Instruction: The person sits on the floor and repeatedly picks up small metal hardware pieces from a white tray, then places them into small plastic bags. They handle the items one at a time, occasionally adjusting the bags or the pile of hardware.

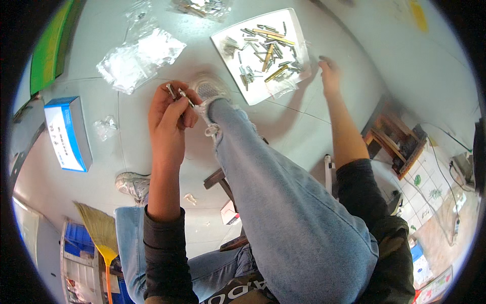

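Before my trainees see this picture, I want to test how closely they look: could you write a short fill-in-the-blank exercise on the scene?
1. Slim metal pins are held in the person's ____.
2. The white tray lies closer to the person's ____.
3. The box at the picture's left is blue and ____.
4. The person's jeans are light ____.

Missing words: left hand; right hand; white; blue.

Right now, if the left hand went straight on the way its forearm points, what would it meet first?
Most likely the clear plastic bags ahead of the left hand, probably near their right edge; the hand's height is unclear, so it might pass above them.
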`<state>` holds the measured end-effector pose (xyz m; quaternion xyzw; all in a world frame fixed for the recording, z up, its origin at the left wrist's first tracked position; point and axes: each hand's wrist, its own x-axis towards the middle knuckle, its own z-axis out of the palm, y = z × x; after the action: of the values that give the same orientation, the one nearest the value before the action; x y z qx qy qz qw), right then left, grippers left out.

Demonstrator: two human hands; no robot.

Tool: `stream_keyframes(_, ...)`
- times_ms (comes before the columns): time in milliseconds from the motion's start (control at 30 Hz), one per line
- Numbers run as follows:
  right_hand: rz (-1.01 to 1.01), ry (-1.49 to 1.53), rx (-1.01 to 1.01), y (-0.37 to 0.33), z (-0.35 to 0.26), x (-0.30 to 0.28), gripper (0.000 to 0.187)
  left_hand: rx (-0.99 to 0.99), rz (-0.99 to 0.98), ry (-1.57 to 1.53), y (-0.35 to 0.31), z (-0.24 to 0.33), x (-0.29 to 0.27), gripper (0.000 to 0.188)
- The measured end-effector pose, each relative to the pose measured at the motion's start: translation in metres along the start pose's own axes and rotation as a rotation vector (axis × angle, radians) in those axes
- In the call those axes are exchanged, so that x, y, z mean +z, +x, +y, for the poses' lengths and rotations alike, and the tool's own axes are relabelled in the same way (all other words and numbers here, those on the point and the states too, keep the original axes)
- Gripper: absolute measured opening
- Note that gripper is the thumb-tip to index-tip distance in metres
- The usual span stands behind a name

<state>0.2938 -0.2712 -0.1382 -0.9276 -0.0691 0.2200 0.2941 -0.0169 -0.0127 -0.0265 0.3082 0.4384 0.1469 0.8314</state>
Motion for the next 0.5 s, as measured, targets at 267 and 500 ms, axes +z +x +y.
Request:
stream_keyframes(267,-0.291,-0.568,-0.392,0.088,0.038,0.002,0.037,-0.074,0.188,0.225,-0.07,0.006,-0.061,0.011)
stream_keyframes(500,-0.393,-0.493,-0.658,0.057,0.018,-0.011,0.026,0.083,0.3,0.086,-0.182,0.032,-0.073,0.018)
